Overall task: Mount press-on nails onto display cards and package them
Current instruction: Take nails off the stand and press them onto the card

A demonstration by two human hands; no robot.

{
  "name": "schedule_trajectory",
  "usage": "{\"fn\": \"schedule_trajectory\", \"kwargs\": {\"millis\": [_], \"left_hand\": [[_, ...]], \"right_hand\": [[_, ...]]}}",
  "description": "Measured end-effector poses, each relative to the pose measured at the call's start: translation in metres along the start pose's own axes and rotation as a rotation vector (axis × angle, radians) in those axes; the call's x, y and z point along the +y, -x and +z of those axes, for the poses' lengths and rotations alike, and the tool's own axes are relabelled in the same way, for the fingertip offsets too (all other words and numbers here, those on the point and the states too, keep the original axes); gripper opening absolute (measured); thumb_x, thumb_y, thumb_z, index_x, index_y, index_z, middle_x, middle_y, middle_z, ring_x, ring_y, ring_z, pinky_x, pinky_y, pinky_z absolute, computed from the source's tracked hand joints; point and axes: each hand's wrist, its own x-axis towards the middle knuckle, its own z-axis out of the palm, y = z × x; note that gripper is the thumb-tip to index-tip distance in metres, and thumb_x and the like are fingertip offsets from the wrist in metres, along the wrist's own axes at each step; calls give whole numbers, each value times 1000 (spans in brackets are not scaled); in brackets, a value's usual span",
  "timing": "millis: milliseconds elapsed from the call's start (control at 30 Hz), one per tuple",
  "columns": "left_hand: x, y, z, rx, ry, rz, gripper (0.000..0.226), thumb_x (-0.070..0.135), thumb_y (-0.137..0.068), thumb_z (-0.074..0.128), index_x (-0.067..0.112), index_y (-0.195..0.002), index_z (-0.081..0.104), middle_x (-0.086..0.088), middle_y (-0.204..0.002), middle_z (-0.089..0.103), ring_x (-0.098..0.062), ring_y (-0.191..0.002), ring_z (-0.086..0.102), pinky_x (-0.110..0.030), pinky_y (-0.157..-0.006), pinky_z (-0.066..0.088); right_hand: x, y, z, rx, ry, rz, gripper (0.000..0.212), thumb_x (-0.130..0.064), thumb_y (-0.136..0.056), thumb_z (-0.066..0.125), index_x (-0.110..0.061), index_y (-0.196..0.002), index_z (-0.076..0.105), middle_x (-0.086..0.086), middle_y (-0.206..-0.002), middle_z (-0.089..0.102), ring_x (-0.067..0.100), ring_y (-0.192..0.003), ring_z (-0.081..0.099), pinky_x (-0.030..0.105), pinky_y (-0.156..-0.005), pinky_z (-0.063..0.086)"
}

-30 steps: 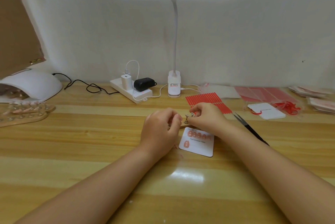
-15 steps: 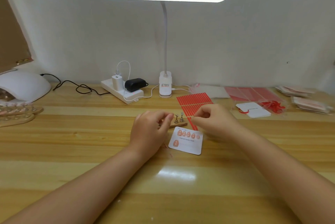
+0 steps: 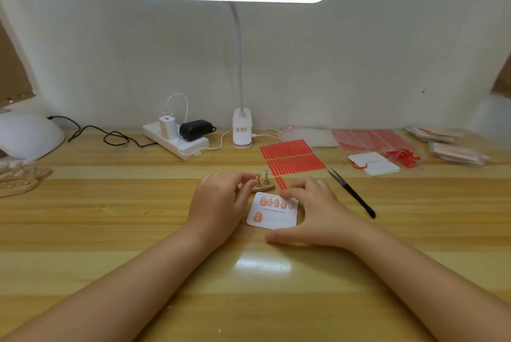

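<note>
Left hand [image 3: 218, 200] rests on the pale wooden plank desk [image 3: 110, 231] with its fingers curled, fingertips at the small brown wooden nail stand [image 3: 262, 188] that carries two little metal pegs; whether it actually pinches the stand I cannot tell. Just right of it lies the white square display card [image 3: 272, 213], flat on the desk, with a row of peach press-on nails [image 3: 275, 202] along its top edge and one more at its lower left. It reads "Handmade Nail". The right hand [image 3: 312, 214] lies open beside the card, fingertips touching the card's top right corner and thumb stretched along its near edge.

From the far left, a white domed nail lamp [image 3: 27, 135] stands by the wall, with wooden racks of nails [image 3: 19, 178] in front of it. A black cable runs toward a white power strip [image 3: 177, 141] holding a white charger and a black adapter. Next comes the white clip-on desk lamp [image 3: 242, 131], its lit bar high against the plain white wall; its label is too small to read. Red adhesive strip sheets [image 3: 291, 157] lie behind the card, black tweezers [image 3: 351, 193] to their right, then a second white card [image 3: 374, 164], red-edged clear bags [image 3: 373, 139] and packed sets [image 3: 456, 152] at the far right.
</note>
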Motion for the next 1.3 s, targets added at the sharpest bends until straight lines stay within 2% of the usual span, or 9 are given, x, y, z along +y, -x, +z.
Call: {"fn": "schedule_trajectory", "kwargs": {"millis": [167, 300, 467, 567, 700, 867, 1100, 1200, 1300], "left_hand": [[-1, 0, 3, -24, 25, -26, 18, 25, -91, 61, 19, -107, 67, 13, -93, 65, -4, -73, 50, -30, -78, 41], [-1, 2, 5, -75, 28, -79, 11, 30, -88, 63, 29, -99, 58, 26, -79, 50, 7, -71, 47, -24, -74, 32], [0, 1, 10, -167, -62, -102, 16, 34, -90, 59, 27, -104, 54, 19, -90, 57, -8, -90, 55, -24, -81, 32], [2, 2, 11, -211, -69, -126, 13, 32, -92, 57, 27, -101, 49, 16, -94, 58, -10, -98, 55, -26, -85, 36], [5, 3, 12, -249, -13, -149, 11, 31, -92, 57, 27, -100, 50, 14, -97, 63, -8, -100, 56, -29, -90, 39], [8, 5, 10, -264, 209, -171, 15, 18, -89, 63, 28, -93, 52, 15, -92, 61, -4, -96, 57, -37, -92, 44], [9, 4, 10, -339, 99, -140, 9, 26, -93, 55, 31, -97, 49, 15, -99, 55, -11, -108, 50, -38, -98, 38], [12, 1, 13, -362, 39, -142, 9, 32, -94, 52, 34, -98, 44, 18, -96, 46, -12, -109, 46, -35, -97, 34], [12, -3, 16, -366, 35, -164, 8, 33, -95, 51, 33, -101, 47, 16, -99, 48, -14, -110, 46, -34, -94, 35]], "right_hand": [[4, -2, -2, 19, -56, 0, 83, -67, -61, 71, -35, -134, 47, -18, -119, 32, 4, -118, 23, 27, -96, 26], [4, -5, -5, -3, -51, 11, 80, -62, -62, 74, -34, -132, 48, -15, -121, 35, 7, -122, 25, 30, -100, 30], [5, -6, -8, -35, -77, 23, 75, -58, -62, 77, -38, -128, 48, -16, -122, 35, 7, -123, 24, 32, -103, 31], [6, -6, -8, -40, -93, 20, 74, -57, -62, 77, -39, -128, 48, -16, -122, 34, 6, -123, 24, 33, -104, 30], [6, -6, -8, -45, -99, 24, 77, -57, -63, 77, -38, -131, 46, -15, -123, 34, 7, -124, 24, 35, -106, 30], [6, -6, -7, 3, -113, 21, 80, -54, -64, 78, -30, -135, 49, -14, -123, 36, 8, -126, 26, 33, -107, 28], [7, -7, -7, 5, -126, 8, 75, -53, -62, 79, -32, -129, 52, -14, -118, 38, 6, -118, 29, 30, -103, 31], [6, -8, -9, -20, -129, 8, 73, -49, -63, 80, -32, -128, 51, -13, -119, 38, 6, -117, 31, 30, -103, 33], [5, -9, -11, -44, -135, 1, 68, -44, -65, 80, -33, -126, 52, -12, -120, 38, 8, -119, 31, 31, -103, 33]]}}
